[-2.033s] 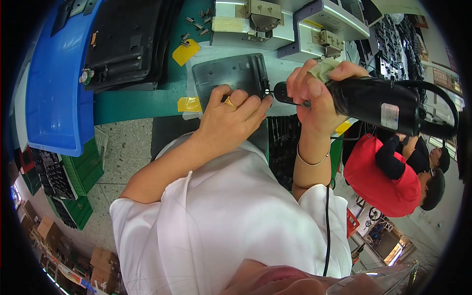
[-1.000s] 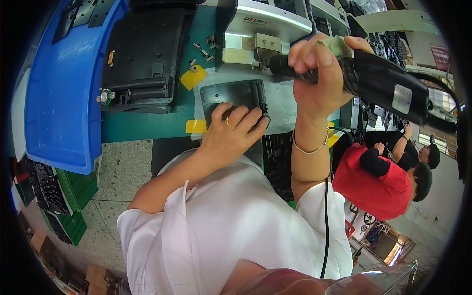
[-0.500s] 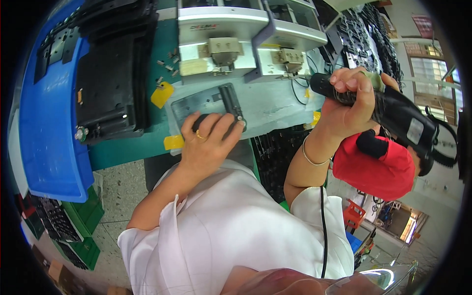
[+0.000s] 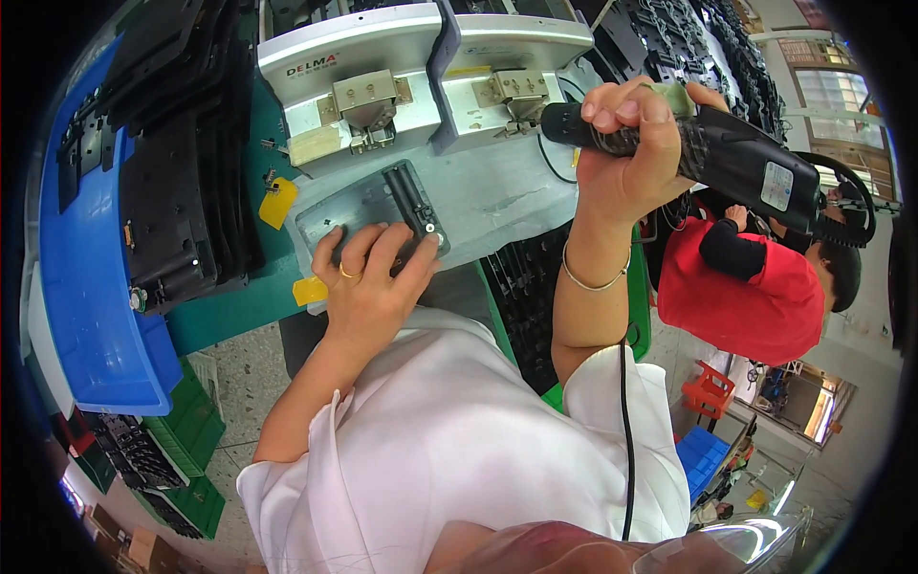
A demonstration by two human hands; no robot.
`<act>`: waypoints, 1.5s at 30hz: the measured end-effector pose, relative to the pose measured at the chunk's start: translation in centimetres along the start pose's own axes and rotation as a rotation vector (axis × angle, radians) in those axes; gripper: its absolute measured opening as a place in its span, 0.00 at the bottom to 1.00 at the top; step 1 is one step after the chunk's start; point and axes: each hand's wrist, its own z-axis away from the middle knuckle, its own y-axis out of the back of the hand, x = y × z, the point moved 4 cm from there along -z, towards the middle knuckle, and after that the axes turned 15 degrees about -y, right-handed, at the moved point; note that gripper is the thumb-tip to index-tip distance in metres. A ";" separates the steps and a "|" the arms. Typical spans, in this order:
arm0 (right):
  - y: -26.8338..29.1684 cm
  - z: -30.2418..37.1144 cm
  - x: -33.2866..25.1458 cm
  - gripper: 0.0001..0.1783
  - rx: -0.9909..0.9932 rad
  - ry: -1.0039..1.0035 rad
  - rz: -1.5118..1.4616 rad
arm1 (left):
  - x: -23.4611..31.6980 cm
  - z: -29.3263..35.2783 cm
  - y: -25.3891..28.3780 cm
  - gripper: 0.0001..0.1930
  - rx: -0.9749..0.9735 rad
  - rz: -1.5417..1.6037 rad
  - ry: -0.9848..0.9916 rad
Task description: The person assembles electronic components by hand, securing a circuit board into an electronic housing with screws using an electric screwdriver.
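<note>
On the pale sheet before me lies a dark, glossy flat panel with a raised black bar along its right side. My left hand rests over its near edge, fingers spread and bent, tips touching it. A small round silver piece shows by one fingertip; whether it is touched I cannot tell. Raised at the right, my right hand is closed round a black corded electric screwdriver, held nearly level. Its narrower end points left, and a coiled cord leaves the other end. A pale green wrap shows at the grip.
Two silver bench machines stand behind the panel. Stacked black panels and a blue bin are at the left. Yellow tags lie on the green bench. A person in red is at the right; green crates stand below left.
The whole view has shifted, the bench things now sitting further left. The right hand with the screwdriver appears further left and higher. The left hand stays on the panel.
</note>
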 end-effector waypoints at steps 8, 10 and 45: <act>-0.1 0.2 -0.6 0.20 -0.022 0.038 -0.034 | 0.0 0.1 -0.1 0.19 0.009 -0.002 0.004; 0.0 0.0 -0.3 0.20 -0.016 0.045 -0.044 | -0.1 0.1 -0.1 0.19 0.007 0.000 0.009; -0.2 -0.5 0.0 0.21 -0.161 -0.030 -0.021 | 0.1 -0.4 1.0 0.20 -0.074 0.022 0.051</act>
